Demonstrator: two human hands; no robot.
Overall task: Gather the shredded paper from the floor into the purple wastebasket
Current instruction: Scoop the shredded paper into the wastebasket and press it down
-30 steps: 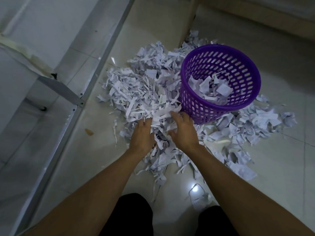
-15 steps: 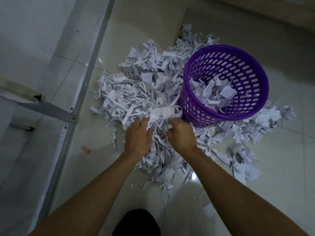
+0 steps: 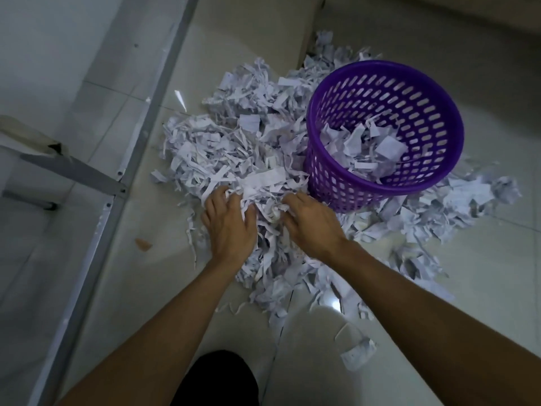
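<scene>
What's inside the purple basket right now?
The basket holds a loose layer of shredded paper, well below the rim. Its bottom is covered by the paper, so anything beneath cannot be seen.

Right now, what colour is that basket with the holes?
Purple, seen clearly in the head view: the wastebasket.

Office-like room; tiled floor (image 3: 483,288); shredded paper (image 3: 222,153)

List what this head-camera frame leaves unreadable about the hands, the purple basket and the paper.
- Fingertips of the left hand and right hand: buried in the white shredded paper, so the grip cannot be judged.
- Floor of the purple perforated plastic wastebasket: covered by the paper inside it.
- Shreds behind the wastebasket: blocked by its wall.
- Print on the strips: too small to read.
- Grey metal frame at left: cut off by the picture's edges.
</scene>
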